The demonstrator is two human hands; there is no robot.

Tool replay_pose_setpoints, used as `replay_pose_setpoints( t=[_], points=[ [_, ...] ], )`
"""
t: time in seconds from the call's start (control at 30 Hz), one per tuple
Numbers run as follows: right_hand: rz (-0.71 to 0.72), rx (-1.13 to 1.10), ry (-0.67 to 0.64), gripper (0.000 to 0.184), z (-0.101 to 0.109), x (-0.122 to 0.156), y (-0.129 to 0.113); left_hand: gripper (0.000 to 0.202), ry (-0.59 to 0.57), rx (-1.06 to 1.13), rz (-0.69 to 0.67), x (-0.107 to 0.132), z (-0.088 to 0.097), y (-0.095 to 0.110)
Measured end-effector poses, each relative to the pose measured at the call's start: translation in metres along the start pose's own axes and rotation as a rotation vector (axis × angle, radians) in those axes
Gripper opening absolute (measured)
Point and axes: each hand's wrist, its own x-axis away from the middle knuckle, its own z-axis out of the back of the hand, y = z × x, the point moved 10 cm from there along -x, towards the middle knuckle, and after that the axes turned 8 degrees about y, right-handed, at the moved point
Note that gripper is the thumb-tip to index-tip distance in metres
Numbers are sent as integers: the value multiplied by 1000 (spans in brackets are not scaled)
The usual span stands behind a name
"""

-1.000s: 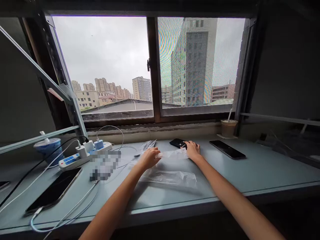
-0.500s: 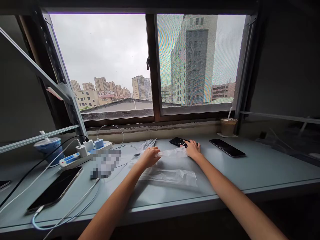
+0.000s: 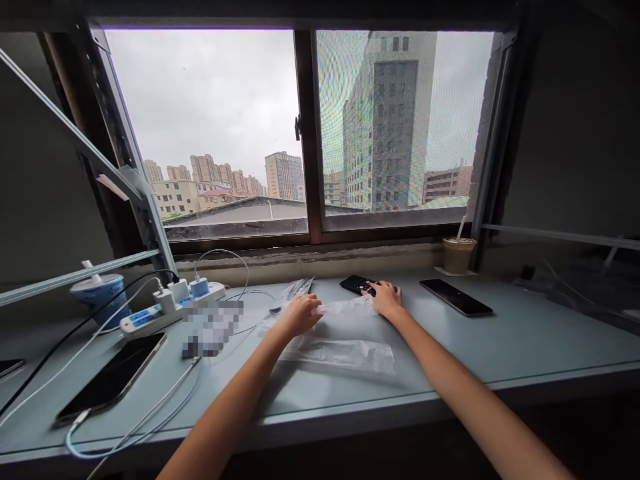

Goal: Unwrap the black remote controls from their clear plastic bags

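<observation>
Plastic bag (image 3: 345, 308) pinched at its ends by left hand (image 3: 300, 315) and right hand (image 3: 387, 298), near the far edge of the table (image 3: 525, 340); a hard tug could tear it.

Overcast daylight enters through the window (image 3: 210, 127), lighting the surface (image 3: 525, 340) evenly with soft shadows beneath the arms (image 3: 240, 400) and a pale sheen on the plastic bag (image 3: 345, 308), while flanking walls (image 3: 575, 133) are dim, moiré banding covers the right pane (image 3: 395, 120), frame edges bow, and one patch (image 3: 213, 327) is pixelated.
</observation>
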Motion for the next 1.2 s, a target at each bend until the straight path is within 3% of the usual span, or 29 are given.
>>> replay_pose_setpoints(
  t=[1.2],
  points=[
    [-51, 106, -71, 40, -5, -4, 16, 17, -11, -17, 34, 1, 0, -3]
  ],
)
